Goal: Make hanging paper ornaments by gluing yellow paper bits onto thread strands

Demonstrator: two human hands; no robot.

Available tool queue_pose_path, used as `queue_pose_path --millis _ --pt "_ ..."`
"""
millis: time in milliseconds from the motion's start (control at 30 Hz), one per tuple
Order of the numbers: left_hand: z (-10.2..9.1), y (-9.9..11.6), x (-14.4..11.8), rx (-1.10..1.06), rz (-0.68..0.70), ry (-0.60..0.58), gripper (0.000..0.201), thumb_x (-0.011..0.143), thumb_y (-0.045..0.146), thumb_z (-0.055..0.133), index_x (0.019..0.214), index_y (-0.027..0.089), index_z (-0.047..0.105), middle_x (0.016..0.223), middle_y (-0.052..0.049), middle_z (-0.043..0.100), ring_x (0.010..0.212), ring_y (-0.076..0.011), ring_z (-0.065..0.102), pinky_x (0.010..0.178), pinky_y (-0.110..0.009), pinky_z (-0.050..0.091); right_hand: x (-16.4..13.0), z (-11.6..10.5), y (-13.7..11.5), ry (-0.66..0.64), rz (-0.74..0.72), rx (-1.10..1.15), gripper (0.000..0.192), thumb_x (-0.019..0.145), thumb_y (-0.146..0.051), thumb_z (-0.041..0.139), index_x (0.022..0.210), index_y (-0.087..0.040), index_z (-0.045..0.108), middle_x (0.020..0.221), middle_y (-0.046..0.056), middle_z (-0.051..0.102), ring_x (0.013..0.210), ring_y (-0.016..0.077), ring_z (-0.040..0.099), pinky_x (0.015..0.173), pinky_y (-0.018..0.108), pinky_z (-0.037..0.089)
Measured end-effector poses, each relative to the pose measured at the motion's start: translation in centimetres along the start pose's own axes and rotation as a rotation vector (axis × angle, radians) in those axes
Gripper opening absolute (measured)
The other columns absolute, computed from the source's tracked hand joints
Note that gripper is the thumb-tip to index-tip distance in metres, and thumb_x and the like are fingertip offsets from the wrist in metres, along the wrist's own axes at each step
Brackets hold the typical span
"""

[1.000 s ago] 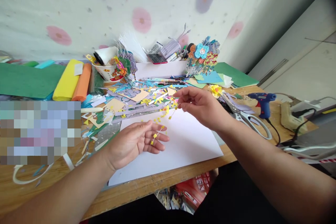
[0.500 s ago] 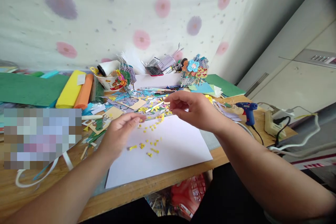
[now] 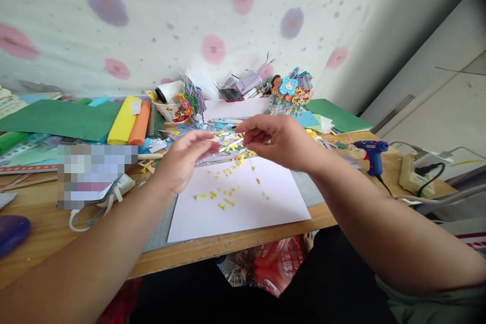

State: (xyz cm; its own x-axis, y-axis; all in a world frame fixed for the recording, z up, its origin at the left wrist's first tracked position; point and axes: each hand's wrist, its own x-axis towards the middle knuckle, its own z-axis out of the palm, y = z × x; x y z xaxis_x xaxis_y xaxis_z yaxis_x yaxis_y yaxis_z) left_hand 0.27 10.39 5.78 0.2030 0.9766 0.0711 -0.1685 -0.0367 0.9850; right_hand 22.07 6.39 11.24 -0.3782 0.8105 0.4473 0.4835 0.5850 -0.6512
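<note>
White paper [image 3: 273, 207] lies on the table in front of me, with small yellow scraps [image 3: 228, 201] scattered over its left and middle. My right hand [image 3: 279, 139] hovers above the sheet's far edge, fingers curved and thumb apart from the index finger. Below it, a few blurred yellow bits [image 3: 258, 180] are in the air over the paper. To the left, my left hand [image 3: 186, 159] is held above the sheet's far left corner, fingers stretched and partly blurred. I see nothing in its grasp.
Paper offcuts and pens pile up behind the sheet. A blue glue gun [image 3: 374, 154] with a cord stands right, near a power strip [image 3: 415, 174]. Yellow [image 3: 123, 120] and orange rolls [image 3: 139, 124], a decorated cup [image 3: 170, 111] and paper flowers [image 3: 290, 88] stand at the back.
Yellow bits now fall under my right hand, farther right than before. My left hand's fingers have spread from a closer pinch. The view has shifted left.
</note>
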Motion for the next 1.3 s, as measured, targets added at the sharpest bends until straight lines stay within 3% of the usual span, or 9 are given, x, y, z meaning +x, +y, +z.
queue_pose_path --millis 100,233,467,667,833,1000,1100,1200,1300 --pt "2.4 0.0 -0.2 -0.081 -0.096 -0.327 0.023 0.079 0.035 0.070 0.090 0.014 0.070 0.081 -0.006 0.074 0.081 -0.0209 0.069 0.083 -0.036 0.051 0.1 0.7 0.2 -0.035 -0.027 -0.030 0.025 0.078 -0.011 0.056 0.099 -0.017 0.069 0.078 0.001 0.067 0.071 0.0129 0.061 0.066 0.024 0.046" --pt "3.5 -0.3 0.5 -0.089 -0.119 -0.417 0.029 0.083 0.040 0.067 0.079 0.012 0.071 0.072 -0.008 0.073 0.071 -0.0212 0.069 0.073 -0.035 0.053 0.7 0.7 0.7 -0.055 -0.045 -0.073 0.028 0.076 -0.007 0.056 0.099 -0.019 0.069 0.080 0.000 0.067 0.070 0.0118 0.060 0.065 0.022 0.045" --pt "3.4 0.0 1.1 -0.078 -0.222 -0.373 0.026 0.083 0.039 0.066 0.082 0.013 0.070 0.076 -0.009 0.073 0.073 -0.0219 0.068 0.072 -0.037 0.054 2.2 0.1 2.5 -0.076 0.000 -0.084 0.033 0.074 -0.006 0.060 0.104 -0.017 0.070 0.082 0.000 0.067 0.069 0.0108 0.058 0.066 0.022 0.044" --pt "2.9 0.1 1.5 0.068 -0.145 -0.307 0.019 0.076 0.032 0.071 0.069 0.016 0.067 0.062 -0.002 0.063 0.056 -0.0126 0.055 0.056 -0.026 0.042 2.9 0.8 3.0 -0.093 -0.045 -0.083 0.030 0.075 -0.006 0.062 0.102 -0.017 0.070 0.082 0.001 0.066 0.071 0.0115 0.059 0.066 0.022 0.043" --pt "1.2 0.5 1.5 0.178 -0.063 -0.263 0.015 0.074 0.027 0.068 0.063 0.017 0.067 0.059 -0.001 0.060 0.055 -0.0122 0.052 0.055 -0.026 0.040 3.0 2.0 4.4 -0.051 -0.033 0.016 0.033 0.073 -0.002 0.056 0.100 -0.016 0.069 0.084 0.002 0.066 0.072 0.0115 0.059 0.067 0.022 0.046" --pt "-1.0 0.3 0.5 0.155 -0.049 -0.261 0.016 0.074 0.028 0.068 0.062 0.017 0.069 0.058 -0.002 0.061 0.054 -0.0123 0.052 0.053 -0.025 0.040 2.6 3.0 6.3 0.000 0.052 0.121 0.022 0.074 -0.010 0.059 0.093 -0.016 0.069 0.086 0.005 0.066 0.071 0.0132 0.059 0.066 0.026 0.048" --pt "-2.7 0.2 0.1 0.070 -0.015 -0.131 0.012 0.073 0.027 0.071 0.066 0.017 0.071 0.058 -0.002 0.061 0.055 -0.0122 0.051 0.050 -0.024 0.036 2.4 3.3 6.9 0.028 0.161 0.188 0.009 0.077 -0.020 0.061 0.083 -0.017 0.068 0.077 0.004 0.067 0.066 0.0138 0.059 0.063 0.026 0.047" --pt "-4.9 0.7 0.3 -0.003 0.056 0.006 0.008 0.072 0.026 0.073 0.072 0.018 0.073 0.057 -0.001 0.060 0.054 -0.0115 0.050 0.050 -0.023 0.035 2.3 3.6 7.0 -0.065 0.272 0.256 0.011 0.079 -0.026 0.061 0.076 -0.016 0.065 0.063 0.001 0.061 0.056 0.0127 0.055 0.056 0.025 0.043" --pt "-7.2 1.6 0.7 -0.088 0.166 0.142 0.007 0.071 0.025 0.075 0.073 0.018 0.074 0.058 -0.001 0.060 0.054 -0.0110 0.048 0.053 -0.025 0.039 2.7 4.1 7.0 -0.112 0.301 0.245 0.013 0.081 -0.027 0.059 0.076 -0.016 0.064 0.063 0.001 0.060 0.056 0.0117 0.054 0.056 0.024 0.042"
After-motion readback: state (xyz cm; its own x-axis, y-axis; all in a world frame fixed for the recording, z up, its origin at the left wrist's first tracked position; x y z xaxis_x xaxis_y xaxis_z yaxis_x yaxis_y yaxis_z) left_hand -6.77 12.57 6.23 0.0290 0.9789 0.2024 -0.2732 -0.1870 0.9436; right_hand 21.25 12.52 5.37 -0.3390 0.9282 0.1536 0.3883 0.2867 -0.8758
